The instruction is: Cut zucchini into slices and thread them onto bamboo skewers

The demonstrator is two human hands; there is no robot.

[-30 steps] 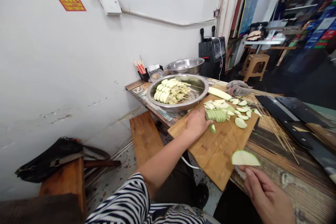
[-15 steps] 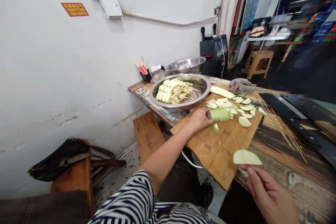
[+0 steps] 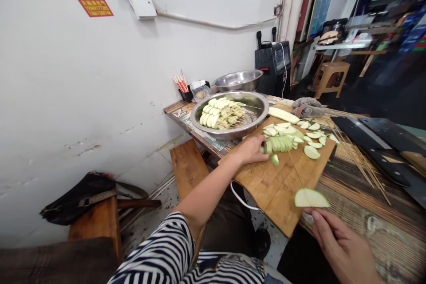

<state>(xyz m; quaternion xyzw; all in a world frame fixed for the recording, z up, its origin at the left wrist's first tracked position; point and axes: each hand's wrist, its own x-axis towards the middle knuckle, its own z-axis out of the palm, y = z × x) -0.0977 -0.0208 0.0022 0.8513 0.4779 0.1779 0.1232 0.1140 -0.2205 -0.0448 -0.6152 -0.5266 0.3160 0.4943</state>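
Observation:
My left hand grips the near end of a row of pale green slices on the wooden cutting board. My right hand pinches a thin wooden skewer. One half-round slice is threaded on it just above my fingertips, and the skewer's far part points toward the row. More cut slices lie loose over the board's far side. Behind the board, a metal basin holds skewered slices in a pile.
An uncut half gourd and a grey cloth lie behind the board. Bare skewers and large knives are on the right. Another metal bowl and a black speaker stand at the back.
At the row's near end, my left hand's fingers have shifted slightly, and an end slice now stands a little apart. My right hand holds the skewer and slice almost as before. The view has shifted slightly.

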